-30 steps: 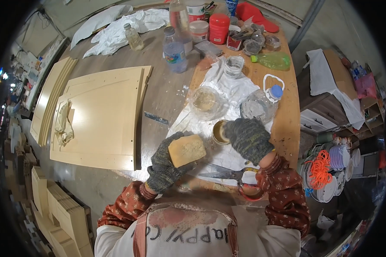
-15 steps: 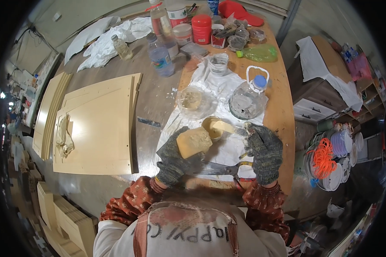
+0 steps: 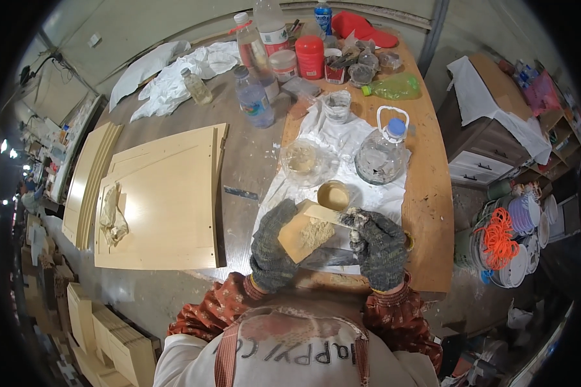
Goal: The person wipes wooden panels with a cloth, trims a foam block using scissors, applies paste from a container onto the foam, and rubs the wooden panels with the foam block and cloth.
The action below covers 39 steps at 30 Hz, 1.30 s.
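Note:
My left hand (image 3: 272, 248), in a dark grey knitted glove, grips a flat yellowish piece (image 3: 292, 237) that carries a crumbly beige paste (image 3: 317, 233). In my right hand (image 3: 379, 251), gloved alike and smeared with paste, is a putty knife (image 3: 325, 213). Its pale blade lies across the upper edge of the flat piece, by the paste. Just beyond the blade stands a small cup (image 3: 334, 195) with beige paste inside. Scissors (image 3: 332, 258) lie below the hands, their handles mostly hidden by my right hand.
A clear bowl (image 3: 303, 161) with paste residue and a handled plastic jug (image 3: 379, 158) stand on white cloth (image 3: 374, 198). Cream panels (image 3: 158, 213) are stacked at left, a crumpled cloth (image 3: 113, 216) on top. Bottles (image 3: 254, 103) and jars crowd the table's far side.
The putty knife has moved from the cup's rim onto the flat piece, as my right hand came left and nearer. The flat piece has tilted, showing more paste. The whole view has shifted slightly.

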Available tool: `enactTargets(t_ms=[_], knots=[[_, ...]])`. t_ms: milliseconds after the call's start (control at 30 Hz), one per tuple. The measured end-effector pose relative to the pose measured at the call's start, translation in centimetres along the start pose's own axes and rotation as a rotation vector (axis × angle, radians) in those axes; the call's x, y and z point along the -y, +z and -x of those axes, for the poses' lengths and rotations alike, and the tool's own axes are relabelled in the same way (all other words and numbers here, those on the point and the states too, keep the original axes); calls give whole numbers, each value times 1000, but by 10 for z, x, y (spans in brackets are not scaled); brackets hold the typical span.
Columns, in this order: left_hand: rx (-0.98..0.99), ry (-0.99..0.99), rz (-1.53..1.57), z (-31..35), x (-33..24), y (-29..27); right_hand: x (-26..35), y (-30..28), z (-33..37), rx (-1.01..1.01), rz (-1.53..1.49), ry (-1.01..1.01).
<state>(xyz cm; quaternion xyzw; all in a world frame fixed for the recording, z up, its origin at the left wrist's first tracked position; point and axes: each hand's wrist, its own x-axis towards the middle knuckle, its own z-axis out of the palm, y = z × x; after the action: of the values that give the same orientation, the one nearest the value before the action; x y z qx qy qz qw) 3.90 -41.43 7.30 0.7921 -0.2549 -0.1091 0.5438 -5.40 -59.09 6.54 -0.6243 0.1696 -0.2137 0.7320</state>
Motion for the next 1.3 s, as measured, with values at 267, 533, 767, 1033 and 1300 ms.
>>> enactTargets(t_ms=[267,533,767,1033,1300], knots=[[-1,146,-307,3,-7,-10,7,18,10,-41,2,58],[-202,261,-35,21,19,-5,13,24,24,-117,278,-176],[-275,195,1,21,27,-2,-11,40,48,94,1229,-1203],[-219,111,107,25,11,-9,7,42,36,53,827,-808],[-262,-15,445,27,30,-5,-11,35,28,-125,-222,185]])
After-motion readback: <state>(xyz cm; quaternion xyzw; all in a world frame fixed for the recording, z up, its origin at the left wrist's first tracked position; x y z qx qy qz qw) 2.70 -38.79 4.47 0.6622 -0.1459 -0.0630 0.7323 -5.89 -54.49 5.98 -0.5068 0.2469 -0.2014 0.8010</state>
